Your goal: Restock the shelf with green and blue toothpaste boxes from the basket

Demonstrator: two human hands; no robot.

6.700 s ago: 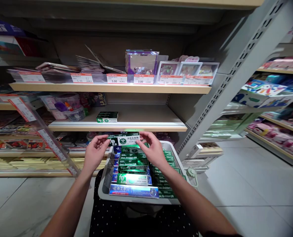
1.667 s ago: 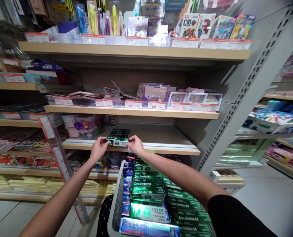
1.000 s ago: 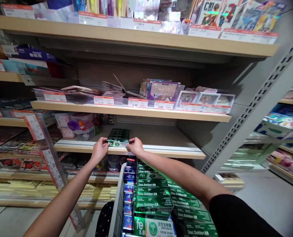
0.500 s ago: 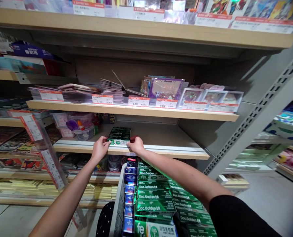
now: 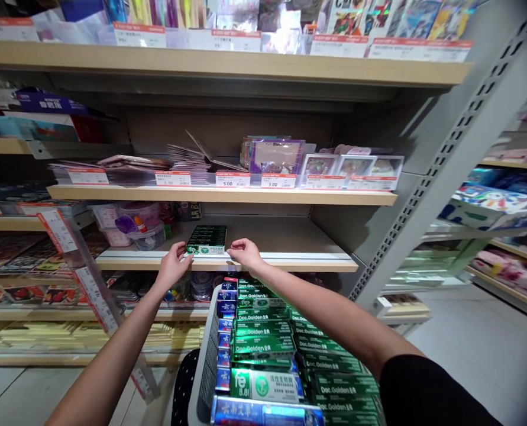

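Observation:
A short row of slim green cartons [image 5: 206,235] lies on the lower shelf, the front one showing a white and green side. At the row's left end is my left hand [image 5: 174,264], fingers apart, its fingertips beside or just touching the front carton. My right hand [image 5: 246,254] hovers by the right end with thumb and fingers parted and a small gap to the carton. Below my arms, a grey basket [image 5: 202,361] holds many green Doc.Golden cartons [image 5: 263,345] and blue cartons [image 5: 223,358].
Clear plastic tubs [image 5: 145,228] stand left of the row. Above is a shelf [image 5: 228,195] with cards, packets and price tags. A slotted metal upright [image 5: 432,171] rises on the right. A tag-covered strip [image 5: 86,284] slants at the left.
My hands have loosened from the front carton, and the right has drawn a little away from it. My view has shifted; a blue carton now shows at the basket's near end.

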